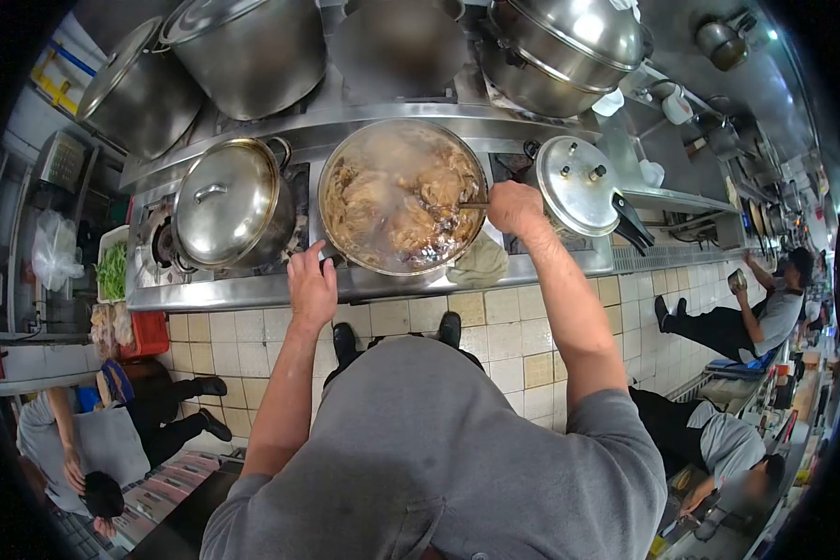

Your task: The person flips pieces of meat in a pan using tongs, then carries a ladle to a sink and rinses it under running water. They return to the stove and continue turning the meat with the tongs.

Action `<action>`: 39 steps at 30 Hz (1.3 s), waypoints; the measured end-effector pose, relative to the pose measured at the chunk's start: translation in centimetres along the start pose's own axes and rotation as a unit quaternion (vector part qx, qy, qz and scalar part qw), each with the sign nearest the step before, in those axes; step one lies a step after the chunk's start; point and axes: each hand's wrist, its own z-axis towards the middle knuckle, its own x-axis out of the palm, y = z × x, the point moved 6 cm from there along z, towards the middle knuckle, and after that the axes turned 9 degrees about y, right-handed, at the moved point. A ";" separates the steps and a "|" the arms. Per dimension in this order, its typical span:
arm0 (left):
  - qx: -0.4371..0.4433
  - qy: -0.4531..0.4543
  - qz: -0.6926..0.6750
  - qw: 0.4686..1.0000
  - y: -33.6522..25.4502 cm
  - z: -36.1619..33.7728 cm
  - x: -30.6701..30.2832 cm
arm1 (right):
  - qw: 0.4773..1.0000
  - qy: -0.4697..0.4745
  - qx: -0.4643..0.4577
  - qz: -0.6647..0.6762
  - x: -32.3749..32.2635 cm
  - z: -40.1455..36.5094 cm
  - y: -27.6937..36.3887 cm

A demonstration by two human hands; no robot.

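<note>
Pot (325, 210): wide and uncovered, on the stove between the two hands; full of brown broth with pale strands and meat pieces.
Utensil (471, 204): thin handle running from the right hand into the broth; its working end is sunk and hidden.
Right hand (515, 207): fist closed round the utensil, over the pot's right rim.
Left hand (311, 285): fingers loosely spread, holding nothing, resting on the ledge (215, 291) just below the pot's near rim.
Cloth (480, 263): crumpled, below the right hand, against the pot.
Lidded pot (229, 201): up and left of the left hand.
Pressure cooker (578, 185): just right of the right hand.
Co-workers: one (765, 313) far right, one (84, 439) far left.
</note>
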 end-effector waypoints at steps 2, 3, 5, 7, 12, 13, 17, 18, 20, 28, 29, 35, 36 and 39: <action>-0.002 0.004 0.000 1.000 0.0 0.0 0.1 | 1.000 0.000 -0.004 0.003 0.2 -0.3 0.1; -0.001 0.004 -0.001 1.000 0.0 0.0 0.1 | 1.000 -0.002 -0.006 0.004 0.1 -0.7 0.3; -0.004 0.006 0.000 1.000 0.0 0.0 0.1 | 1.000 -0.005 -0.009 0.004 0.1 -1.3 0.5; -0.003 0.005 0.001 1.000 0.0 0.0 0.1 | 1.000 -0.008 -0.023 -0.007 0.1 -1.6 0.8; 0.009 -0.006 0.006 1.000 0.1 -0.1 0.1 | 1.000 0.004 -0.024 -0.003 -0.3 -2.2 0.8; 0.009 -0.006 0.006 1.000 0.1 0.0 0.1 | 1.000 0.006 -0.023 0.000 -0.6 -2.3 0.8; 0.008 -0.005 0.007 1.000 0.3 0.0 0.2 | 0.999 0.011 -0.043 -0.010 -2.2 -2.8 0.3; 0.007 -0.006 0.007 1.000 0.3 0.0 0.2 | 0.999 -0.003 -0.040 -0.005 -3.2 -3.0 0.2; 0.006 -0.005 0.005 1.000 0.2 -0.1 0.2 | 0.999 -0.017 -0.036 0.001 -4.1 -2.5 0.2; 0.006 -0.014 0.006 1.000 0.2 0.0 0.0 | 0.999 -0.021 0.035 0.016 -1.6 3.5 -0.4; 0.013 -0.020 0.005 1.000 0.1 -0.1 0.0 | 0.999 -0.012 0.032 0.014 -1.3 3.1 -0.1; 0.002 -0.008 0.004 1.000 0.3 -0.1 0.3 | 0.999 0.003 0.033 0.017 -1.4 1.6 0.0; 0.003 -0.007 0.004 1.000 0.2 -0.1 0.2 | 0.999 0.003 0.035 0.018 -1.4 1.3 0.0; -0.012 0.003 0.004 1.000 0.3 0.0 0.2 | 1.000 0.014 0.025 0.009 -1.3 0.7 0.2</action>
